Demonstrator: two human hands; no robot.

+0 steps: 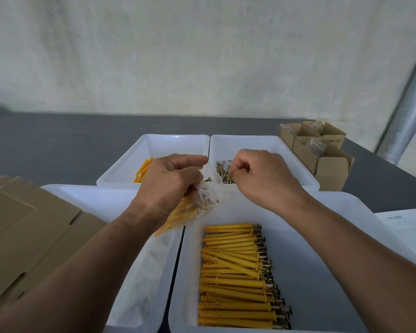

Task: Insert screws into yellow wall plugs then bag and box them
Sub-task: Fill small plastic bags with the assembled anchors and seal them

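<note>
My left hand (pixel 168 183) grips a clear plastic bag (pixel 202 200) filled with yellow wall plugs that have screws in them; the bag hangs over the gap between the near trays. My right hand (pixel 262 176) pinches the bag's upper edge, fingers closed. Below, the near right white tray (pixel 322 272) holds several assembled plugs with screws (pixel 238 275) laid in a row. The far left tray (pixel 178 140) has loose yellow plugs (pixel 143 170). The far right tray (pixel 274 143) has loose screws (pixel 222 173).
Flat cardboard blanks (pixel 27 236) lie at the left. The near left tray (pixel 106 198) holds empty clear bags (pixel 147 284). Open small cartons (pixel 322 155) with bagged parts stand at the back right. A paper sheet (pixel 404 224) lies at the right edge. A metal pole (pixel 406 111) rises at right.
</note>
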